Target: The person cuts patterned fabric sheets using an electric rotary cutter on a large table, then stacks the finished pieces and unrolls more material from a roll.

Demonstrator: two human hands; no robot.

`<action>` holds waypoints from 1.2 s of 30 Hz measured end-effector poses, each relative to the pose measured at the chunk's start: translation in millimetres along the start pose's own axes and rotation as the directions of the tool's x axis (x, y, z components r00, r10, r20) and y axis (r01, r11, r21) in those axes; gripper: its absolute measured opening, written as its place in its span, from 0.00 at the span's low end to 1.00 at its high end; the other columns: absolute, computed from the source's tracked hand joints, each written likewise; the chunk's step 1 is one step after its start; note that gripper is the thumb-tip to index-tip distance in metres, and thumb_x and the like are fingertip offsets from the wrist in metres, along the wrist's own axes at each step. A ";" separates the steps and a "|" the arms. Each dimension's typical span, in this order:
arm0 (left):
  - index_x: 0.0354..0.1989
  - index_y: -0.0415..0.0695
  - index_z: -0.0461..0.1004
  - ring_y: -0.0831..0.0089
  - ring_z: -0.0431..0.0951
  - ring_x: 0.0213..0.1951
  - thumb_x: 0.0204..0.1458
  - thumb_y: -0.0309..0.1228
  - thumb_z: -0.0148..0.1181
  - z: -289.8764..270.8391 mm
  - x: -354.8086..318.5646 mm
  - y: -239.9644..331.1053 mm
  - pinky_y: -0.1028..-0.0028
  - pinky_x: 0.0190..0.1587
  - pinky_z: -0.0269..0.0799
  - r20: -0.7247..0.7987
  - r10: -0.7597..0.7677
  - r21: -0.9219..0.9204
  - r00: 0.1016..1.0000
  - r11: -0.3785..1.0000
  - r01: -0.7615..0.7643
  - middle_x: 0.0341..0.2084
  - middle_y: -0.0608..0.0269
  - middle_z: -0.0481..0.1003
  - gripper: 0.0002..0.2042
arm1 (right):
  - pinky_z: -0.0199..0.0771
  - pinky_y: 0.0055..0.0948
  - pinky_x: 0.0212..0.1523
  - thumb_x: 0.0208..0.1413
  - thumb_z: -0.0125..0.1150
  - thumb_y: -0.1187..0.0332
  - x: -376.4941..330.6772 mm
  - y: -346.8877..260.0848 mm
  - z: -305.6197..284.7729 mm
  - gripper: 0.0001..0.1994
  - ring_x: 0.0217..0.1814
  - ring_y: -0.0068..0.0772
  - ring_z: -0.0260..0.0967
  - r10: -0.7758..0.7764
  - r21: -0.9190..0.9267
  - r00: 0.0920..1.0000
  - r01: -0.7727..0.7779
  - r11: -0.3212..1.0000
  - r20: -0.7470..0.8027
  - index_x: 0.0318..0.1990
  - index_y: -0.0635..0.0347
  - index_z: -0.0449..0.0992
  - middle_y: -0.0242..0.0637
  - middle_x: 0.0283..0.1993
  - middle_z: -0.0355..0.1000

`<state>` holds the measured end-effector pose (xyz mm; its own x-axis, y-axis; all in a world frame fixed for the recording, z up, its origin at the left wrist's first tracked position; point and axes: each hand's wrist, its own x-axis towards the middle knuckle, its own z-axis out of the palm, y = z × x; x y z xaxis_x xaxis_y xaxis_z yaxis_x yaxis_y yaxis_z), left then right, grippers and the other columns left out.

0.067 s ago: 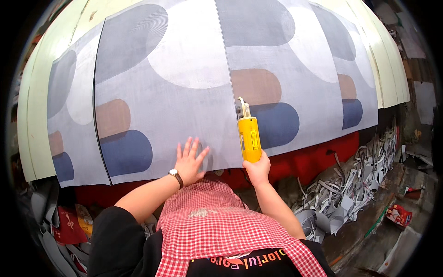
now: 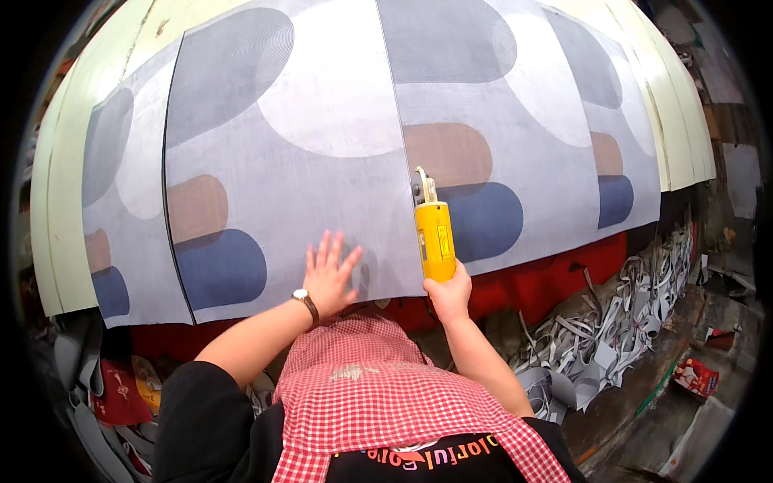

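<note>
A yellow handheld electric cutter (image 2: 436, 241) is gripped at its lower end by my right hand (image 2: 451, 291). Its metal head rests along the seam between two panels of a grey patterned mat (image 2: 354, 201). The mat bears dark grey, white, brown and blue rounded shapes. My left hand (image 2: 328, 274), fingers spread and a watch on the wrist, is over the mat's near edge, left of the cutter; whether it presses down I cannot tell. A dark gap separates another panel (image 2: 137, 249) on the left.
Under the mat lies a cream-coloured table (image 2: 60, 241) with a red front (image 2: 555, 270). Cut-off grey strips (image 2: 612, 330) are heaped on the floor at the right, and more scraps (image 2: 88, 419) lie at the lower left. A red packet (image 2: 695, 377) is at the far right.
My left hand has shifted slightly up and to the left over the mat. The cutter in my right hand stays almost in the same place.
</note>
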<state>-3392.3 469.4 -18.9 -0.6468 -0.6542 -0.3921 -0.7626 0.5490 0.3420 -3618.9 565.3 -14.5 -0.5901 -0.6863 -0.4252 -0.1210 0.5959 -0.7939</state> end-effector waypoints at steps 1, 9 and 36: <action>0.62 0.54 0.50 0.44 0.35 0.64 0.37 0.43 0.62 -4.0 13.6 -7.4 0.45 0.60 0.36 -0.043 -0.027 -0.009 0.999 1.000 0.027 0.63 0.44 0.38 0.40 | 0.69 0.28 0.41 0.30 0.61 0.73 7.7 -4.0 4.2 0.23 0.38 0.33 0.71 -0.004 0.013 1.000 0.004 1.000 -0.006 0.41 0.67 0.69 0.41 0.35 0.72; 0.65 0.52 0.40 0.44 0.32 0.64 0.40 0.54 0.60 -97.1 172.4 -100.2 0.43 0.59 0.37 -0.104 -0.574 -0.110 0.813 0.819 0.564 0.63 0.43 0.31 0.47 | 0.69 0.28 0.37 0.30 0.61 0.72 75.3 -45.8 36.1 0.21 0.34 0.32 0.71 -0.037 0.051 0.999 0.038 0.998 -0.013 0.39 0.66 0.69 0.40 0.33 0.72; 0.62 0.45 0.17 0.38 0.16 0.61 0.21 0.61 0.68 -155.4 235.6 -101.0 0.36 0.56 0.30 0.327 -0.719 -0.076 0.613 0.627 0.775 0.60 0.35 0.17 0.70 | 0.70 0.31 0.36 0.30 0.61 0.74 311.9 -199.9 143.7 0.19 0.34 0.36 0.71 -0.106 0.118 0.994 0.105 0.987 0.002 0.36 0.67 0.69 0.41 0.32 0.73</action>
<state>-3466.3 178.9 -13.2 0.1488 -0.6254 -0.7660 -0.9790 -0.2023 -0.0250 -3664.1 172.2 -50.9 -0.5724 -0.7464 -0.3396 -0.0876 0.4674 -0.8797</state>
